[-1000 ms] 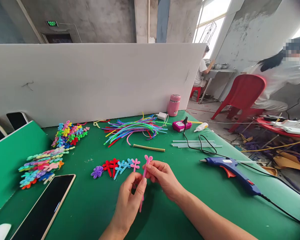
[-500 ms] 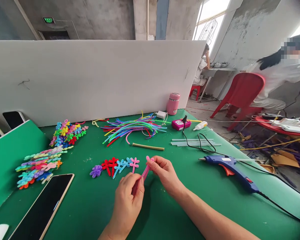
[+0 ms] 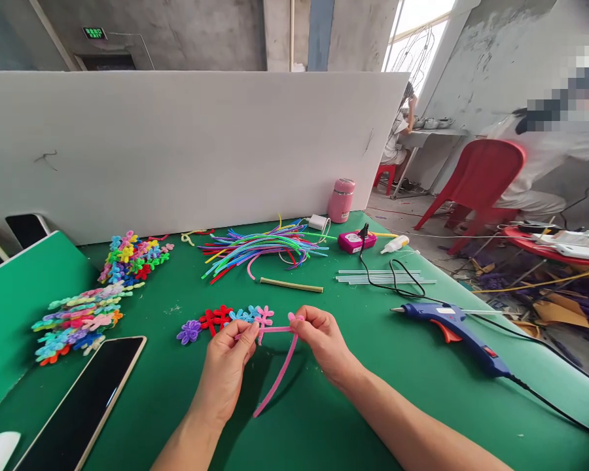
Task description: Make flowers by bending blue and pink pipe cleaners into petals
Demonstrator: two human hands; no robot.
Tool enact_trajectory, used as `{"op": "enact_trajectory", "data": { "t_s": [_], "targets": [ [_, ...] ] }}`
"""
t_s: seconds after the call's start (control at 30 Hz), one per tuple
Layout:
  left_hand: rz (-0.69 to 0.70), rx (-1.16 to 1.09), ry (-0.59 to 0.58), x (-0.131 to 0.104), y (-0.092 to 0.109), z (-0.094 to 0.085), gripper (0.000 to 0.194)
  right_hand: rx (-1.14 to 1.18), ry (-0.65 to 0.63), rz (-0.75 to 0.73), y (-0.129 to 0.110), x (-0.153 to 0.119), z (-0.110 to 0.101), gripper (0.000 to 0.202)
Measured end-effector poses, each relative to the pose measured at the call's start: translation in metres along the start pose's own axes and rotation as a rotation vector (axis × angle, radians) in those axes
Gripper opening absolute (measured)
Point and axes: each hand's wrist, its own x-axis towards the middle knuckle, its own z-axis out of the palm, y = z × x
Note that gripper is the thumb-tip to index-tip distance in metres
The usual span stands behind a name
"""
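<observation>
A pink pipe cleaner (image 3: 279,379) is stretched between my two hands above the green table. My left hand (image 3: 228,356) pinches one end section of it. The fingers of my right hand (image 3: 319,337) are closed on its small looped part, and a long free end hangs down and to the left. Just behind my left hand lies a row of small shapes: a purple flower (image 3: 188,331), red ones (image 3: 216,318), blue ones (image 3: 243,316) and a pink one (image 3: 264,315). Part of the row is hidden by my fingers.
Loose pipe cleaners (image 3: 265,248) lie farther back. A blue glue gun (image 3: 454,324) and clear sticks (image 3: 383,280) are at the right. Finished shapes (image 3: 81,320) and a phone (image 3: 86,399) are at the left. A person sits by a red chair (image 3: 476,176).
My left hand has moved left, away from my right hand, drawing one strand out sideways. The other strand now hangs free. My right hand keeps its pinch.
</observation>
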Motion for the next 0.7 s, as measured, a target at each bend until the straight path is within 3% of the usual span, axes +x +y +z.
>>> {"op": "enact_trajectory", "data": {
  "t_s": [0.23,0.33,0.43,0.5,0.63,0.7],
  "targets": [
    [-0.066,-0.115,-0.026,0.004,-0.001,0.000,0.028,0.228,0.028,0.166,-0.003,0.000,0.001,0.030],
    [-0.023,-0.117,0.052,0.006,-0.004,-0.005,0.030,0.240,0.115,0.160,-0.002,0.005,-0.003,0.032],
    [0.176,0.088,0.262,0.006,-0.005,-0.009,0.022,0.241,0.204,0.150,-0.001,0.010,-0.008,0.035],
    [0.396,0.359,0.330,0.003,-0.004,-0.010,0.016,0.231,0.217,0.147,-0.001,0.011,-0.009,0.037],
    [0.907,0.823,0.247,-0.005,-0.005,-0.004,0.015,0.145,0.082,0.162,-0.002,0.006,-0.003,0.037],
    [0.977,0.948,0.164,-0.009,-0.007,0.001,0.017,0.095,-0.031,0.158,-0.002,0.002,0.000,0.036]
  ]
}}
